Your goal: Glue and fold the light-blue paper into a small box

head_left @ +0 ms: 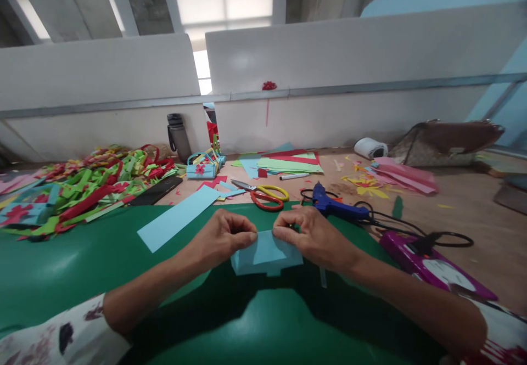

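Blue paper: a small light-blue piece [267,255] lies on the green mat [82,266], right in front of the person, already folded into a layered, boxy shape with a flap showing on top.
Left hand: [222,239] fingers drawn together, pinching the paper's upper left edge.
Right hand: [307,236] fingers likewise pinched on the upper right edge, so both hands clamp the same piece from either side.
Progress: by the look of it, several folds are made and the top edge is being creased; no glue or decoration shows on this piece, so it seems about midway compared with the finished basket beyond.
Strip: a long blue strip [179,218] lies loose on the mat, left of the paper and apart from it.
Glue gun: blue, [333,205] just beyond the right hand, its black cord [411,228] looping off to the right.
Scissors: [263,194] beyond the paper, between the hands' line and the paper sheets.
Scraps: a heap of green and red strips [90,184] far left of the paper.
Basket: small blue finished one [202,166] farther back.
Sheets: stacked coloured paper [284,162] behind the scissors.
In the way: nothing lies between the hands and the paper; only the cord runs close to the right forearm.
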### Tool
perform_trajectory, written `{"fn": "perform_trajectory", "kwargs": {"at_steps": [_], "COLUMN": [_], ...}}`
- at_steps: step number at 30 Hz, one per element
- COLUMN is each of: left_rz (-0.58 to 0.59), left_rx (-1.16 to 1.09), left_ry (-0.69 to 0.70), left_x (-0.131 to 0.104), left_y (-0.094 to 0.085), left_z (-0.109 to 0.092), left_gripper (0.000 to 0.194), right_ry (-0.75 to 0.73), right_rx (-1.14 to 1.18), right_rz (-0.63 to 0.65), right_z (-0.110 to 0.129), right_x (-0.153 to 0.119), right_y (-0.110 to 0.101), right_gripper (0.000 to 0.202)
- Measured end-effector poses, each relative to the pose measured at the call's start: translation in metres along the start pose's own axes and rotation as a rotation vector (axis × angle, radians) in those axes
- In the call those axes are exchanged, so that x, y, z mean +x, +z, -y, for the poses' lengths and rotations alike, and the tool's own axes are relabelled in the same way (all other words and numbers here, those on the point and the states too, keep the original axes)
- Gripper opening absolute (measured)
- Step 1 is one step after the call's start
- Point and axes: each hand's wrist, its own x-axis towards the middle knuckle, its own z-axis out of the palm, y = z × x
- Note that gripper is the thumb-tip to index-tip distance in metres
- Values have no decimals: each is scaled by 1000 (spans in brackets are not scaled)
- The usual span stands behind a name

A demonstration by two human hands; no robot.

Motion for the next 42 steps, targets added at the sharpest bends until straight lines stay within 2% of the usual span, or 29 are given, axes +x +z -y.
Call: {"fn": "perform_trajectory", "kwargs": {"at_steps": [8,14,17,21,24,26,28,32,36,39,42], "left_rz": [-91,-62,-84,-96,38,121,155,164,156,113,41], "left_rx": [-142,-145,-306,-501,-564,-625,-667,-721,-712,-742,-788], "left_ry": [-65,-21,4,-48,-81,-84,-79,-48,-33,-53,-59], "left_x": [-3,-4,-2,1,1,1,0,-2,-4,-4,-2], "left_y": [-16,-32,-37,-30,-18,-13,-10,-8,-2,2,2], "left_z": [5,10,14,21,27,29,30,29,27,28,29], "left_gripper": [14,11,12,21,33,35,36,41,31,25,23], "right_ry": [26,66,111,152,153,154,159,167,143,54,-63], "right_rx": [48,113,210,288,323,338,345,334,305,181,-6], "right_rz": [-8,0,-31,-62,-82,-97,-105,-118,-126,-150,-129], "right_z": [-2,-1,-3,-11,-19,-23,-26,-25,-19,-13,-12], "right_x": [4,2,3,5,6,7,7,6,2,0,-1], "right_y": [-11,-13,-15,-12,-7,-4,-2,1,3,2,2], "right_gripper": [21,22,24,29,33,35,35,35,35,32,76]}}
